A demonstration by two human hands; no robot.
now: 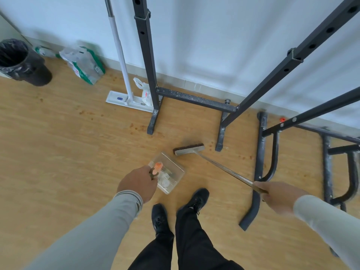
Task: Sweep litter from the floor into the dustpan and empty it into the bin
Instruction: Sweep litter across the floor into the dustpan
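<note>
Dustpan, clear plastic, sits low over the floor just ahead of the feet, and the left hand has it by the orange handle, fingers curled round that grip. It already carries a few small pale scraps; whether its front lip touches the boards I cannot tell. The right hand closes round the thin metal handle of the brush, whose long axis runs from that hand up and to the left, ending in the brush head. The head lies flat on the floor, bristles along its far edge, just beyond the pan's far corner and slightly to its right, near but apart from it.

The bin, black and bag-lined, stands by the wall far off to the left, well apart from both hands and on the left hand's side. So the pan's hand is the nearer one for emptying, and the carry would go left and forward, past the mop and the plastic bags along the skirting.

No loose litter shows plainly near the brush; only small brown marks on the boards. My judgement is that sweeping is about finished, and the next move calls for keeping the pan level while turning left toward the bin, clear of the black rack.
</note>
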